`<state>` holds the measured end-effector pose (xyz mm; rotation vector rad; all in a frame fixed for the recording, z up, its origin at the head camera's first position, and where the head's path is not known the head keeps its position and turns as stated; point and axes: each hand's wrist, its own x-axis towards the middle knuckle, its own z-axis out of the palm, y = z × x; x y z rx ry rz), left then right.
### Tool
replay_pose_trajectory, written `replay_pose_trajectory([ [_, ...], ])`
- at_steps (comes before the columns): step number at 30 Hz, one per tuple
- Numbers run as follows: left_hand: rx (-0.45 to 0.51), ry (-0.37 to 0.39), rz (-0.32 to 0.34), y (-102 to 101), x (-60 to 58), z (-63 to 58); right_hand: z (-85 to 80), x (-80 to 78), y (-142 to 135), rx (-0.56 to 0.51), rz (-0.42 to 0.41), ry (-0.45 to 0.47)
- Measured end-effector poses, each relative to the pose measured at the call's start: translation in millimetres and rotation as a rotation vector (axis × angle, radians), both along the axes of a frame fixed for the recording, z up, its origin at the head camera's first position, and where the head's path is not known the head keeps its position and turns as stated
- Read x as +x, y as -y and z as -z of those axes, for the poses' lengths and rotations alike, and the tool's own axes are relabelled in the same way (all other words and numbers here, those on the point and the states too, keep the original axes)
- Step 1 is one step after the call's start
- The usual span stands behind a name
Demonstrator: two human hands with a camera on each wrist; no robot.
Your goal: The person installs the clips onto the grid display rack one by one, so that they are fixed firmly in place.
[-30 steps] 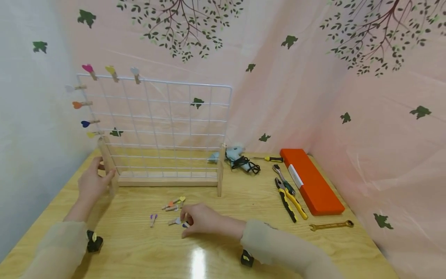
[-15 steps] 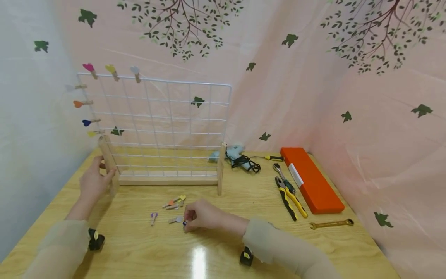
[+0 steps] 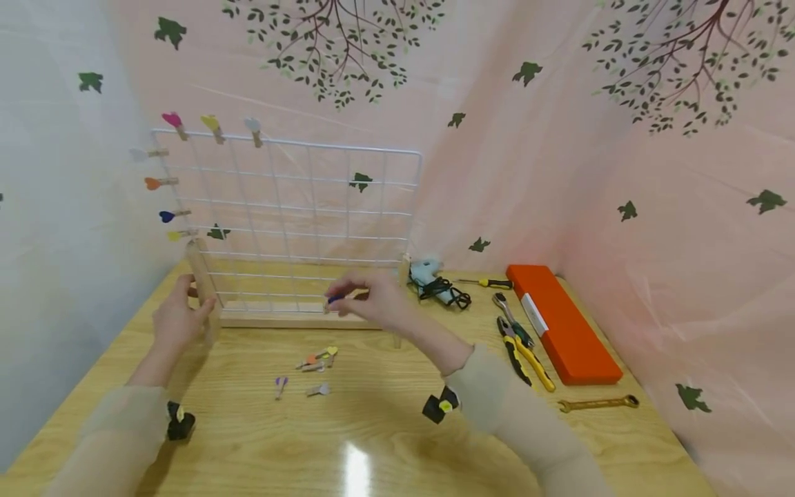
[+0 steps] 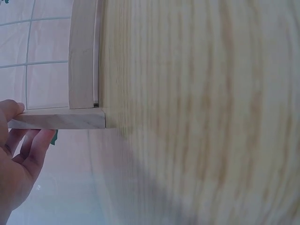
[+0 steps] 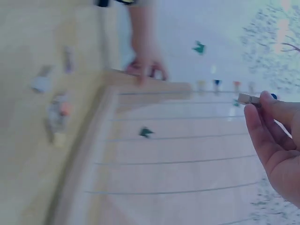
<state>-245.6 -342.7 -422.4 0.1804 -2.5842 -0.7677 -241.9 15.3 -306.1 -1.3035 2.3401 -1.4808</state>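
In the head view my left hand [image 3: 179, 317] grips the left wooden upright [image 3: 203, 276] of a stand bearing a white wire grid [image 3: 335, 145]. The left wrist view has the thumb and fingers on opposite sides of that upright [image 4: 61, 120]. My right hand [image 3: 379, 297] is raised before the grid's lower part. It pinches a small wooden clothespin [image 5: 248, 99] with a dark blue heart, mostly hidden by the fingers. Heart clothespins line the grid's left edge, including an orange one [image 3: 152, 183], and its top, including a pink one [image 3: 172, 120].
Several clothespins lie on the table, among them a purple one [image 3: 281, 386] and a white one [image 3: 319, 390]. To the right are a glue gun [image 3: 425, 271], screwdriver [image 3: 493, 283], ratchet [image 3: 512, 319], pliers [image 3: 524, 355], orange case [image 3: 565, 324] and wrench [image 3: 599, 404].
My right hand has picked the dark blue clothespin off the table and lifted it up toward the grid. The left hand keeps its grip on the upright. The head view has shifted slightly.
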Motion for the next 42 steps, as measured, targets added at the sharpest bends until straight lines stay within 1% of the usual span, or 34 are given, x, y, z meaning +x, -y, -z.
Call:
replay_pose_trajectory([
  [3, 0.007, 0.008, 0.007, -1.5, -0.5, -0.2, -44.5, 1.0, -1.0, -0.062, -0.006, 0.023],
  [4, 0.005, 0.007, 0.005, -1.6, -0.5, 0.0, -58.0, 1.2, -0.7, -0.082, -0.01, 0.017],
  [6, 0.002, -0.001, 0.0, -1.7, -0.4, 0.5, -82.7, 1.5, 0.8, -0.098, -0.014, -0.034],
  [8, -0.003, -0.01, -0.004, -1.5, -0.1, 0.6, -101.9, -1.5, 3.9, -0.113, 0.008, -0.124],
  [10, -0.008, -0.019, -0.007, -1.4, 0.1, 0.3, -118.9, -7.2, 8.5, -0.145, 0.052, -0.208],
  [12, -0.009, -0.012, -0.008, -1.3, 0.2, -0.4, -134.2, -16.0, 14.6, -0.191, 0.116, -0.259],
  [15, 0.007, 0.011, -0.014, -1.5, -0.1, -0.2, -151.3, -35.3, 25.1, -0.254, 0.232, -0.275],
  [17, 0.014, 0.019, -0.018, -1.5, 0.0, -0.2, -158.6, -50.1, 32.6, -0.266, 0.293, -0.279],
  [19, 0.016, 0.02, -0.02, -1.2, 0.1, -0.1, -163.1, -63.6, 40.0, -0.247, 0.349, -0.296],
  [20, 0.014, 0.015, -0.021, -1.1, 0.3, -0.1, -164.4, -69.9, 43.6, -0.227, 0.371, -0.32],
  [22, -0.003, -0.003, -0.024, -0.8, 0.4, 0.4, -166.8, -78.6, 50.2, -0.196, 0.4, -0.346],
  [25, -0.024, -0.036, -0.024, -0.5, 0.1, 1.3, -168.4, -86.5, 58.1, -0.146, 0.43, -0.389],
  [29, -0.03, -0.062, -0.017, -0.3, -1.1, 2.3, -169.0, -90.7, 65.6, -0.103, 0.431, -0.399],
  [33, -0.019, -0.067, -0.023, -0.5, -1.6, 2.8, -171.3, -91.0, 71.9, -0.08, 0.427, -0.391],
  [37, -0.008, -0.056, -0.022, -1.6, -0.9, 2.9, -171.7, -89.4, 75.0, -0.038, 0.432, -0.355],
  [41, -0.003, -0.04, -0.011, -1.4, 0.1, 1.2, -169.7, -88.0, 76.9, -0.007, 0.424, -0.349],
  [42, -0.006, -0.038, -0.011, -1.5, 0.3, 0.6, -169.3, -87.9, 76.9, -0.003, 0.423, -0.36],
])
